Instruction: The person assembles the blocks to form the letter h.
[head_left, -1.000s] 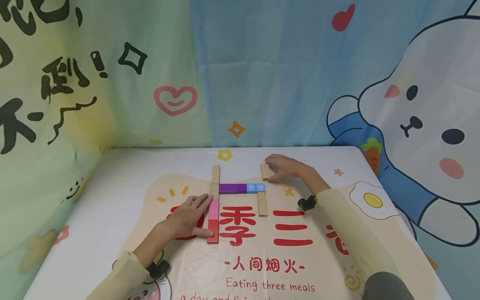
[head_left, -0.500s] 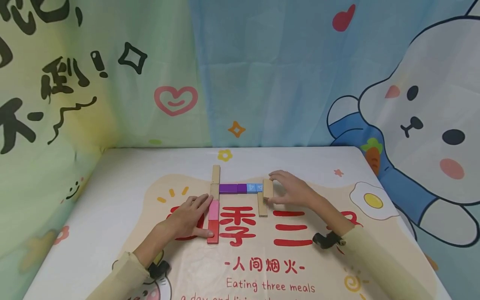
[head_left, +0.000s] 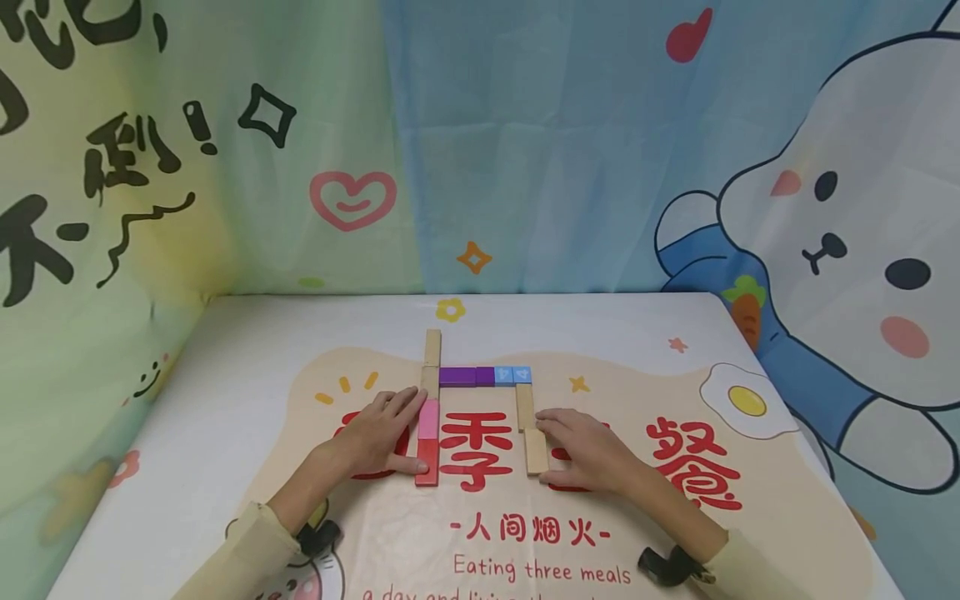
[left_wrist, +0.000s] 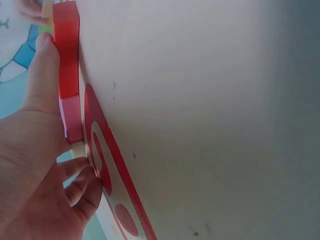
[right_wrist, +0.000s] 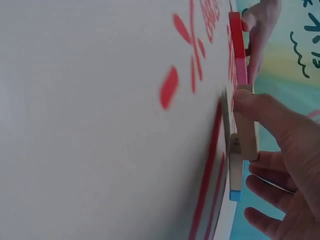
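My right hand [head_left: 592, 454] pinches a plain wooden block [head_left: 536, 452] between thumb and fingers. In the right wrist view that held block [right_wrist: 246, 125] appears slightly above the table. It lines up just below another wooden block [head_left: 525, 407], which runs down from the blue blocks [head_left: 512, 376]. My left hand [head_left: 375, 442] rests beside the left column, its straight thumb against the red block [head_left: 426, 467] and its fingertips near the pink block [head_left: 428, 419]. Above the pink one, two wooden blocks [head_left: 432, 348] continue the column. Purple blocks [head_left: 457, 377] bridge from the column to the blue ones.
The table [head_left: 262, 333] wears a white and beige printed cloth with red characters. A curtain [head_left: 480, 150] with cartoon drawings hangs behind its far edge. Dark straps with cameras [head_left: 671, 567] sit at both wrists.
My right hand has brought the wooden block toward me, from above the blue blocks, past their right end, to below the right-hand wooden block. The left hand stays in place.
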